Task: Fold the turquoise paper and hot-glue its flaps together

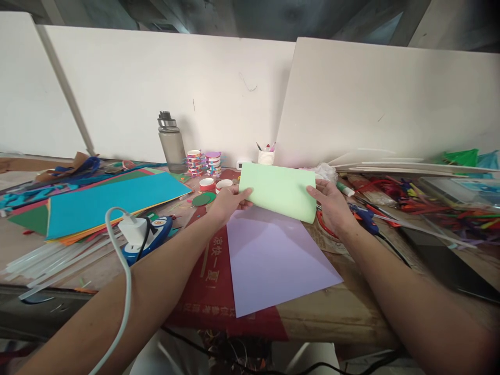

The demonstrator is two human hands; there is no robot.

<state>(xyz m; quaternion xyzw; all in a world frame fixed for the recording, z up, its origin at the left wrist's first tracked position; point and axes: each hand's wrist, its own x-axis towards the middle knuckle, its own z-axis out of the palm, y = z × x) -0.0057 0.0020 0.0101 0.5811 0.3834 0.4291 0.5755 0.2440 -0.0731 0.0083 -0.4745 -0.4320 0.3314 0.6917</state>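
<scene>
The green paper [277,190] was pale and plain, with no print on its visible face. It was held by its left and right edges, raised at a tilt, wider than tall in view, its top edge straight and sloping slightly down to the right. The lower right corner looked rounded; whether it was curled or folded could not be told.

The purple paper [273,260], a smooth light lilac, lay flat on the table [336,312], one corner toward the person. The green paper hid its far part; whether they touched was unclear.
</scene>
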